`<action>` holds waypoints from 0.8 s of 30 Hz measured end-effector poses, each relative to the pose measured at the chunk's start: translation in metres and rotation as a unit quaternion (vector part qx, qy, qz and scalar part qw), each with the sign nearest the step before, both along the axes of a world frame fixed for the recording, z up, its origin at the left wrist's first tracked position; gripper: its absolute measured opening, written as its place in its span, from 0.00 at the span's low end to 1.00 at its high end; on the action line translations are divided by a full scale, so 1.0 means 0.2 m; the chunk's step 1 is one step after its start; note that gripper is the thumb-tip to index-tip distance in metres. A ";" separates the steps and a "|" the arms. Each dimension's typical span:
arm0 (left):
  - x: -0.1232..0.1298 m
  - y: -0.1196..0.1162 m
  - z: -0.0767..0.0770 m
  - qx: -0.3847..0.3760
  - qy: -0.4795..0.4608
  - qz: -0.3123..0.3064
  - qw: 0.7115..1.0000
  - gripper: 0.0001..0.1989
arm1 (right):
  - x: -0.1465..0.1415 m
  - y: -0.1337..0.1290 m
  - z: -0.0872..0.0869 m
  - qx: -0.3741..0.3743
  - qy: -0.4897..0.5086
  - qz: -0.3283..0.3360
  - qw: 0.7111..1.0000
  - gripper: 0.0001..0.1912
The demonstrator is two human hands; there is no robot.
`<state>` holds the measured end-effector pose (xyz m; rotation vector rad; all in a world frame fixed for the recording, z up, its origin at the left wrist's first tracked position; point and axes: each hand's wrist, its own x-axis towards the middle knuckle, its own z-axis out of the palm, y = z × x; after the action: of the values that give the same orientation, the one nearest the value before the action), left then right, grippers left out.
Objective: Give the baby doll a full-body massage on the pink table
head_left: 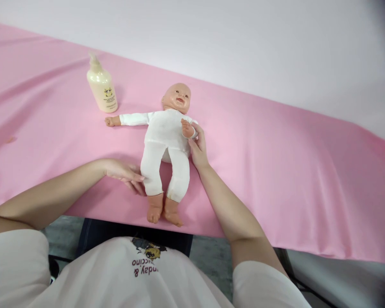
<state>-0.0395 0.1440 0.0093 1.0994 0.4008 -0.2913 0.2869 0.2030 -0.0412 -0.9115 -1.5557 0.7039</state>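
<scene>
A baby doll (162, 132) in a white cloth suit lies on its back, head away from me and bare feet toward me. One of its arms stretches out to the left; the other is bent up at the right. Around that bent forearm close the thumb and fingers of my right hand (199, 147), just below the doll's hand. My left hand (125, 173) rests beside the doll's leg at the left, its fingers extended and the tips touching the leg or partly behind it. It grips nothing.
A pink cloth (276, 171) with some folds covers the table. Beyond the doll's outstretched hand stands a cream-coloured pump bottle (104, 90) with a cow picture on it. A white wall (244, 42) rises behind the table. The near table edge lies just past the doll's feet.
</scene>
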 end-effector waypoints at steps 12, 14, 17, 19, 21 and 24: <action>0.04 -0.03 -0.04 -0.059 -0.062 0.320 0.944 0.34 | -0.02 -0.02 0.02 0.020 0.001 0.004 1.000 0.29; 0.03 -0.03 -0.05 -0.085 -0.058 0.339 0.935 0.33 | -0.02 -0.02 0.04 0.026 -0.037 0.007 0.999 0.28; 0.04 -0.04 -0.04 -0.116 -0.055 0.358 0.925 0.32 | -0.01 -0.04 0.06 0.027 -0.082 0.021 0.996 0.26; 0.05 -0.04 -0.04 -0.116 -0.061 0.359 0.924 0.33 | -0.01 -0.04 0.06 0.027 -0.090 0.025 0.995 0.24; 0.06 -0.04 -0.05 -0.090 -0.063 0.354 0.929 0.34 | -0.01 -0.05 0.06 0.023 -0.084 0.027 0.996 0.24; 0.07 -0.03 -0.07 -0.041 -0.044 0.325 0.944 0.37 | -0.03 -0.05 0.06 0.005 -0.030 0.023 0.999 0.27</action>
<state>-0.0263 0.1373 -0.0055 0.8387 0.6397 0.3239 0.2817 0.1921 -0.0285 -0.8981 -1.6366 0.7060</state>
